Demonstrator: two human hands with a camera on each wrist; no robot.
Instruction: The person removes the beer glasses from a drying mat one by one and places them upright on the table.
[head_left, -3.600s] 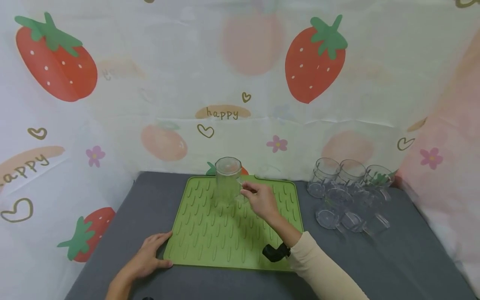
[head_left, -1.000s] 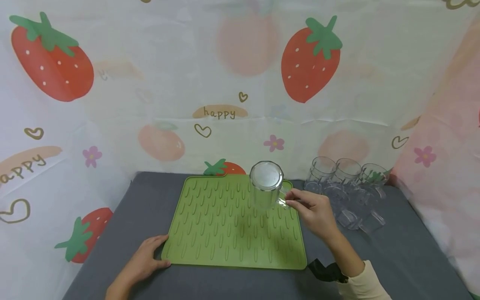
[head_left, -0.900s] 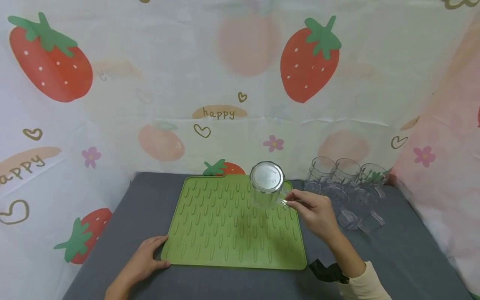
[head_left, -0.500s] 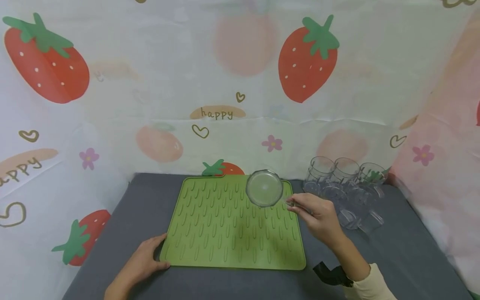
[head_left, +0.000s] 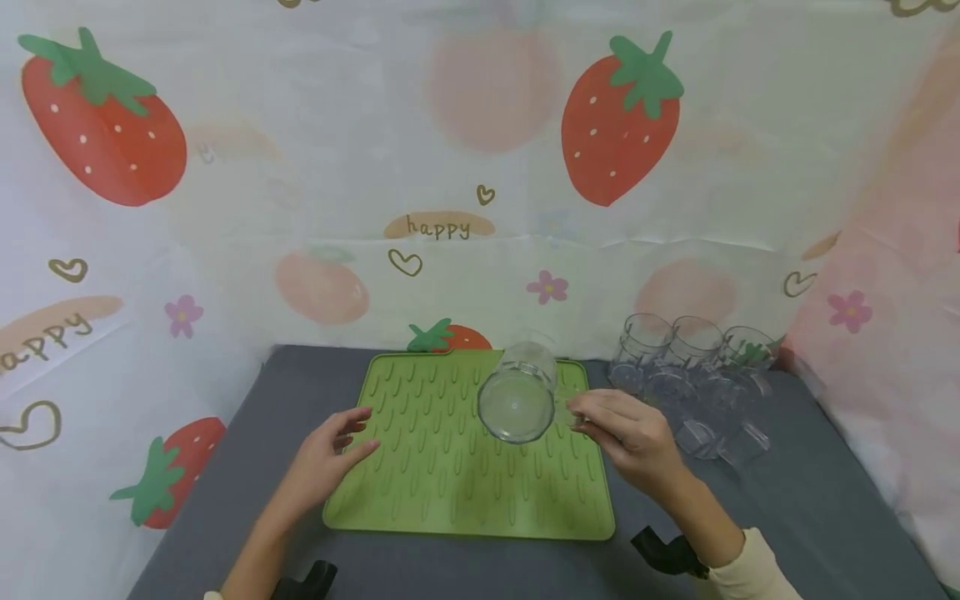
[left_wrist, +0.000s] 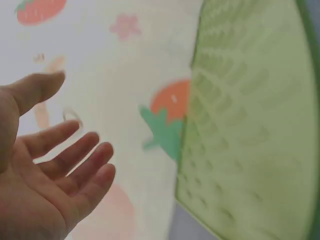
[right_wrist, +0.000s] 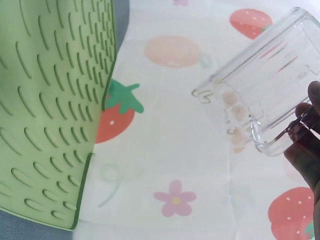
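A clear mug (head_left: 517, 404) hangs tilted above the right half of the green ridged mat (head_left: 450, 487), one round end turned towards the head camera. My right hand (head_left: 633, 437) pinches its handle between thumb and fingers. In the right wrist view the mug (right_wrist: 280, 75) shows side-on, with the right fingers (right_wrist: 305, 130) at its handle. Over the mat's left edge is my left hand (head_left: 322, 462), apart from the mug, with nothing in its grasp. The left wrist view shows that hand (left_wrist: 55, 175) palm visible, fingers spread and slightly bent.
Several more clear mugs (head_left: 693, 358) stand grouped on the grey tablecloth (head_left: 817, 500) right of the mat, close to my right hand; their outlines overlap. A strawberry-print curtain (head_left: 337, 167) stands behind and at both sides.
The mug has gone from the middle of the mat to the right, then tipped so a round end faces the head camera. My left hand has lifted off the mat's edge, moving up and right.
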